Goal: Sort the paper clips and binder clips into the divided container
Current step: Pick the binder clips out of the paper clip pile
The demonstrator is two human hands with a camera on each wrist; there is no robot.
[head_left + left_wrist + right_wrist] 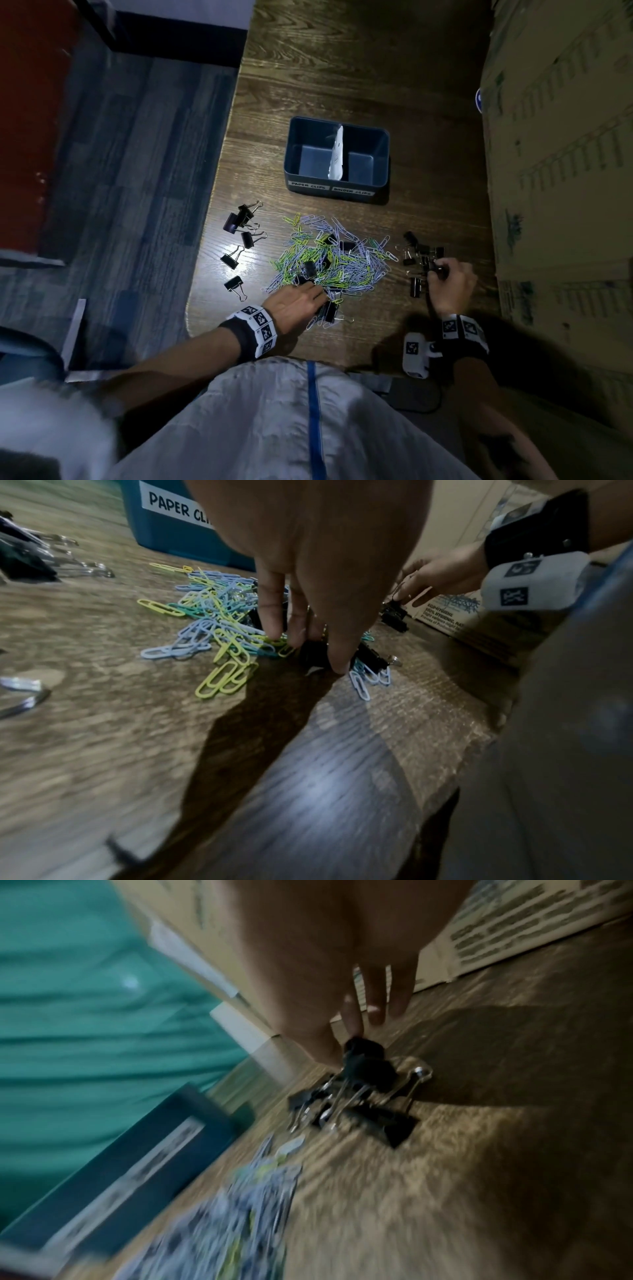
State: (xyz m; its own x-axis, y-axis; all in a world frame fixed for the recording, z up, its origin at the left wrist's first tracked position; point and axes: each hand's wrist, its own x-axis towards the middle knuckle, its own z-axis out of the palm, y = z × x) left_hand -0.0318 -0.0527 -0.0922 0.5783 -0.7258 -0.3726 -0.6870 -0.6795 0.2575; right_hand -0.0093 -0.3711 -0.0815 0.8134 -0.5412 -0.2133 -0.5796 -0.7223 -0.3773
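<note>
Left hand (295, 303): fingers straight, laid close together, tips down at the near edge of the paper clip pile (329, 258). In the left wrist view the fingertips (337, 664) press on a black binder clip (371, 657) half buried among the blue, green and yellow clips. Not curled round it; I read this as touching, not gripping.

Right hand (450, 282): fingers bent, thumb and forefinger pinching a small black binder clip (436, 269) at the near side of the right-hand binder clip group (423, 258). The right wrist view is blurred, but shows the pinched clip (363, 1047) just above other binder clips that lie on the wooden table (342, 68). One more binder clip (416, 287) lies just left of this hand.

Between the two hands: the paper clip pile, with several black binder clips mixed into it.

Left of the left hand, well apart: a second loose group of binder clips (241, 236), spread along the table's left edge.

Beyond both hands, past the pile: the blue divided container (337, 190), split by a white paper divider (336, 154). Front labels read PAPER CLIPS on the left half, BINDER CLIPS on the right. The floor of both compartments shows bare.

Right of the right hand: printed cardboard boxes (561, 137) stand along the table edge.
</note>
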